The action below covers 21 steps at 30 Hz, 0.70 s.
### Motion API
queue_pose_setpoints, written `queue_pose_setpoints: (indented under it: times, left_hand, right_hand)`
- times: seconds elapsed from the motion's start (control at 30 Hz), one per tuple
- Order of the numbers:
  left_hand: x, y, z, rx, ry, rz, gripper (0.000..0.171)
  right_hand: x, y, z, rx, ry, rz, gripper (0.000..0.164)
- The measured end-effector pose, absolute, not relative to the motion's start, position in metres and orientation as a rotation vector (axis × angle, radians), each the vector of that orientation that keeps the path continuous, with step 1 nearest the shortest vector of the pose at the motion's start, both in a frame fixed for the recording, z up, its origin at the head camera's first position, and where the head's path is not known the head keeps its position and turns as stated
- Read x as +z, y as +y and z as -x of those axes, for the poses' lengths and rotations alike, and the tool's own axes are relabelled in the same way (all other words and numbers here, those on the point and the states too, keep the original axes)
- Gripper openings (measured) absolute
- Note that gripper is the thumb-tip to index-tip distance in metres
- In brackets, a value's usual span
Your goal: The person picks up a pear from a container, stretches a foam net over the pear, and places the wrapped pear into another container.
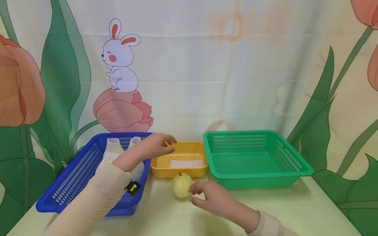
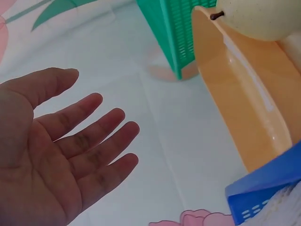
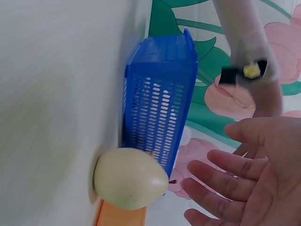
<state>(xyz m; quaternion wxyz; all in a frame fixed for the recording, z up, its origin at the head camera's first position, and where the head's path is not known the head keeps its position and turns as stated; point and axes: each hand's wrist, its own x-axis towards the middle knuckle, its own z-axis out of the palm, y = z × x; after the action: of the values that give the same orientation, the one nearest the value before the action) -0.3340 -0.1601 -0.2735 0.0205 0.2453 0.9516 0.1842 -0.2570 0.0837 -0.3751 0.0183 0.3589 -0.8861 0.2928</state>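
A pale yellow-green pear (image 1: 181, 186) with a dark stem stands on the table, just in front of the yellow basket (image 1: 174, 173). My right hand (image 1: 217, 199) is close by its right side, thumb and fingers spread apart and holding nothing. Raised over the gap between the blue basket (image 1: 137, 196) and the yellow one, my left hand (image 1: 155, 146) is empty, and its palm and loosely extended fingers show in the left wrist view. A white foam net (image 1: 187, 163) lies in the yellow basket. Upright foam nets (image 1: 113, 147) sit in the blue basket, partly hidden by my left arm.
A large green basket (image 1: 260, 177) stands at the right, its left side against the yellow basket. Behind everything hangs a printed curtain (image 1: 183, 82) with a rabbit and tulips. A dark device (image 1: 133, 187) is strapped to my left wrist.
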Motion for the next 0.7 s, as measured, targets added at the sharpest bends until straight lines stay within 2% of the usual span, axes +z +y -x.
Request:
queue_pose_setpoints:
  times: [0.4, 0.7]
  left_hand:
    - [-0.284, -0.141, 0.4, 0.542, 2.78, -0.555, 0.041]
    - [-0.311, -0.131, 0.429, 0.461, 2.468, -0.167, 0.045]
  right_hand:
    - [-0.372, 0.082, 0.254, 0.865, -2.792, -1.193, 0.017]
    - [-0.374, 0.078, 0.253, 0.842, -2.885, -1.204, 0.017]
